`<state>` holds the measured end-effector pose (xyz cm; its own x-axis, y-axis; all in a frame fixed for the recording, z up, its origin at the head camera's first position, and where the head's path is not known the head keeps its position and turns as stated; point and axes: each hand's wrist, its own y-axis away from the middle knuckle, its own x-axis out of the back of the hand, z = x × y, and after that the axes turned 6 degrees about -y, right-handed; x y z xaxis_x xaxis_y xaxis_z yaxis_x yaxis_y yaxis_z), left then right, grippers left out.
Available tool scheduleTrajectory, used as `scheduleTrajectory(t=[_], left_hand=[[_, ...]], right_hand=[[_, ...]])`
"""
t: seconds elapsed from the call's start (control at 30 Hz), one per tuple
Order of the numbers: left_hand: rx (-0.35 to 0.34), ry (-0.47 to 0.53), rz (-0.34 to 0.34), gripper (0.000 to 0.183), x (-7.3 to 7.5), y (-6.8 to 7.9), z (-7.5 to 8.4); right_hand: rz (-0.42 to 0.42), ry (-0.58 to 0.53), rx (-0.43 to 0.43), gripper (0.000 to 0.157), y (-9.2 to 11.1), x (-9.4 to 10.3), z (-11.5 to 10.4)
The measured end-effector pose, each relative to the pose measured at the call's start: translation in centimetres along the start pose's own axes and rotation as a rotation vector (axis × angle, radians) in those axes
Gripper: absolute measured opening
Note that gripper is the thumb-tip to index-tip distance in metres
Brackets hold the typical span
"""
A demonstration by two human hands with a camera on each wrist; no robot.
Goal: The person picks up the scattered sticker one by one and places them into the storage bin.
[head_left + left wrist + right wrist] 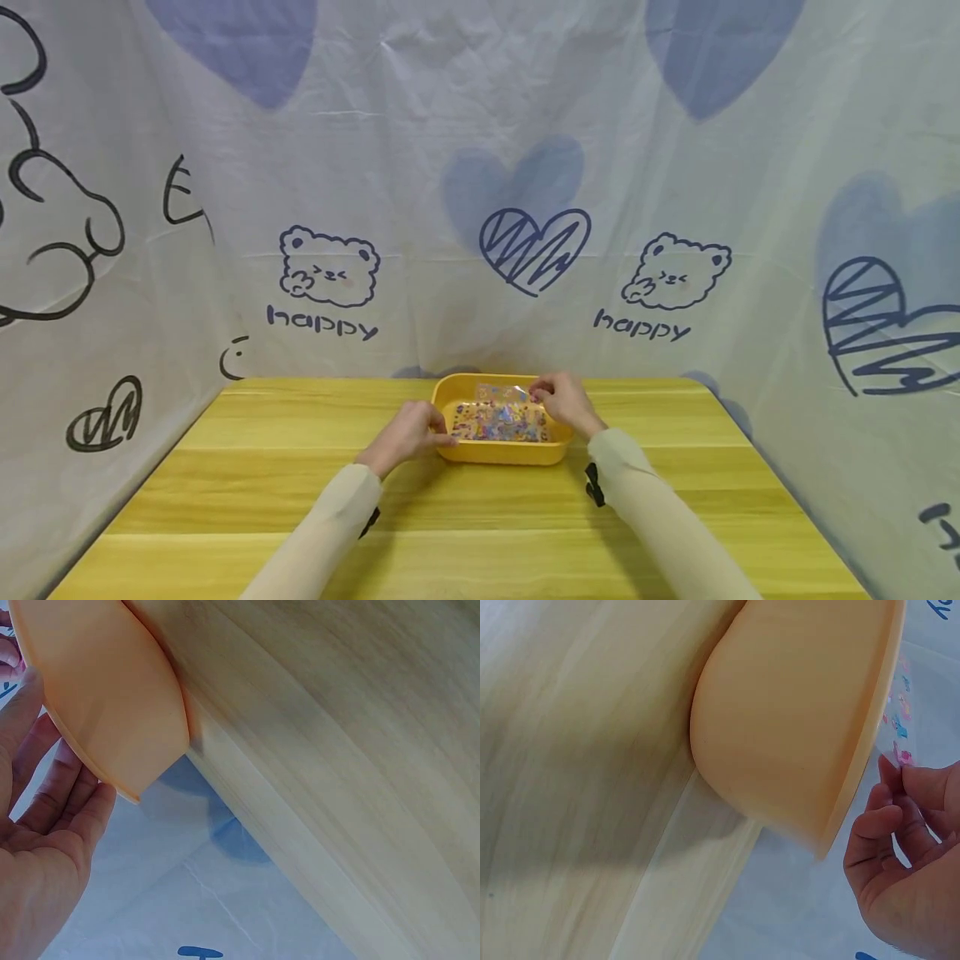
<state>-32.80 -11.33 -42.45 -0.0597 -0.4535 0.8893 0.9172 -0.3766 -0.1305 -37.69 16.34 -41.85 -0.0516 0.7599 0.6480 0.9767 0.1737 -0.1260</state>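
Observation:
A shallow yellow plastic tub stands toward the far side of the table. Its left end is held by my left hand, thumb at the rim; the left wrist view shows the fingertips along the tub's edge. Over the tub's right end, my right hand pinches the corner of a clear sticker sheet between thumb and fingertips. Small pink and blue figures dot this sheet in the right wrist view. Inside the tub lies a layer of many-coloured, see-through printed pieces.
The tub is on a wood-grain table. Behind it hangs a white cloth printed with hearts and bears, and more cloth stands along both sides.

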Motion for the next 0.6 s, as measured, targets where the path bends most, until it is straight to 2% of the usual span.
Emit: scheduleTrajectory(t=[0.23, 0.43, 0.6], left_hand=[[-0.008, -0.007, 0.005, 0.018, -0.18, -0.03, -0.09], [-0.024, 0.000, 0.007, 0.017, -0.28, 0.00, -0.13], [-0.018, 0.011, 0.005, 0.017, -0.21, 0.00, -0.24]], right_hand=[[-0.019, 0.028, 0.013, 0.019, 0.03, -0.14, 0.04], [-0.037, 0.021, -0.013, 0.019, -0.01, -0.22, 0.01], [-0.024, 0.066, 0.000, 0.018, -0.21, -0.28, -0.07]])
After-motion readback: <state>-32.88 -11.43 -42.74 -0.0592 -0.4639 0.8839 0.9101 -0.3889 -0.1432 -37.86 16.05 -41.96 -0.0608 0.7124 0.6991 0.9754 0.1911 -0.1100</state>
